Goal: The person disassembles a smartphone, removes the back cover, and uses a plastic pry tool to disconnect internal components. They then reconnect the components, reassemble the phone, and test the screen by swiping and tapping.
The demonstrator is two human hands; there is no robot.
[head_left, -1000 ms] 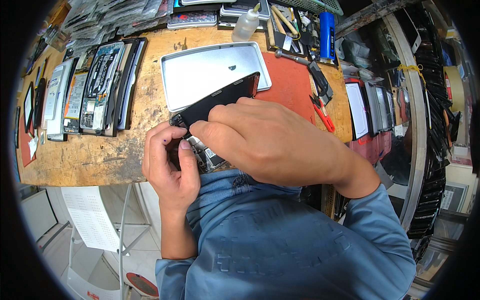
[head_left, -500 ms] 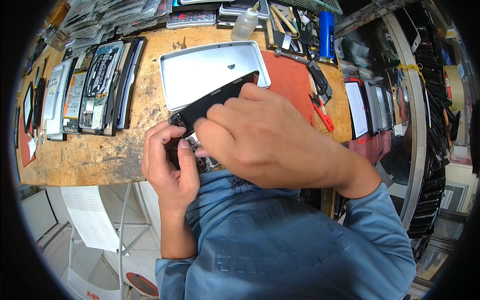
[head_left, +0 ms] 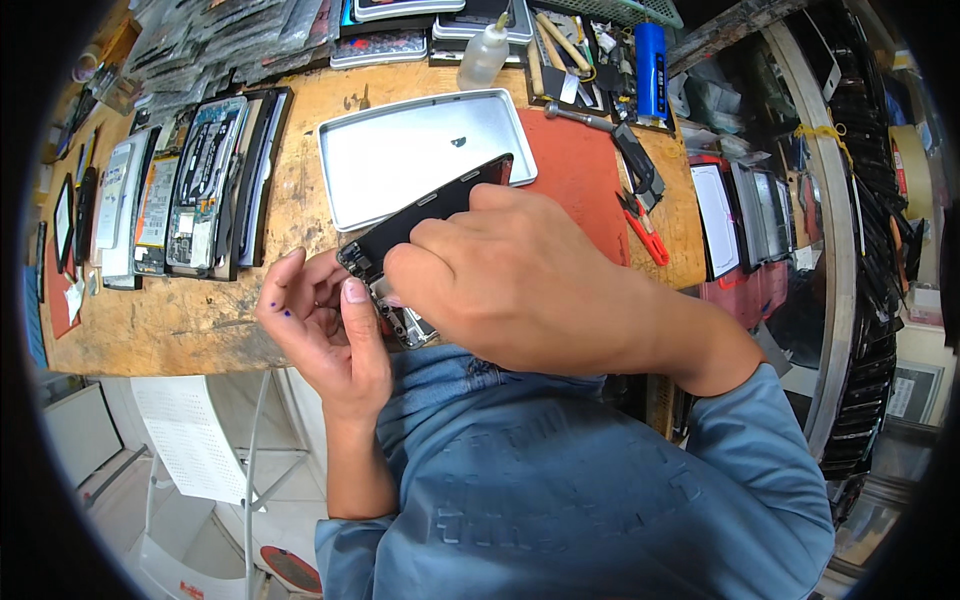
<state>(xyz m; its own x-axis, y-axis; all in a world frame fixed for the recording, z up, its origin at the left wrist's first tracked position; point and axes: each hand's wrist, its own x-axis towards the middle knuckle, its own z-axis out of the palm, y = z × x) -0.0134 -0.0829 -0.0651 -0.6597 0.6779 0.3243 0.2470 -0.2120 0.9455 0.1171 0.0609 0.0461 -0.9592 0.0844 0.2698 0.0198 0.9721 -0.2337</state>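
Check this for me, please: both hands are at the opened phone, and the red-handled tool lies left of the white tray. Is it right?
Not quite: the head view shows the red-handled tool lying right of the white tray. The rest holds: the left hand and right hand are at the opened phone.

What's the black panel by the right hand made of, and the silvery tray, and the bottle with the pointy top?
Black panel: hard to tell; its smooth, dull dark face could be coated metal or plastic.
Tray: probably metal, since it's silvery and smooth with a soft sheen.
Bottle: likely plastic, because its walls look cloudy and let light through.
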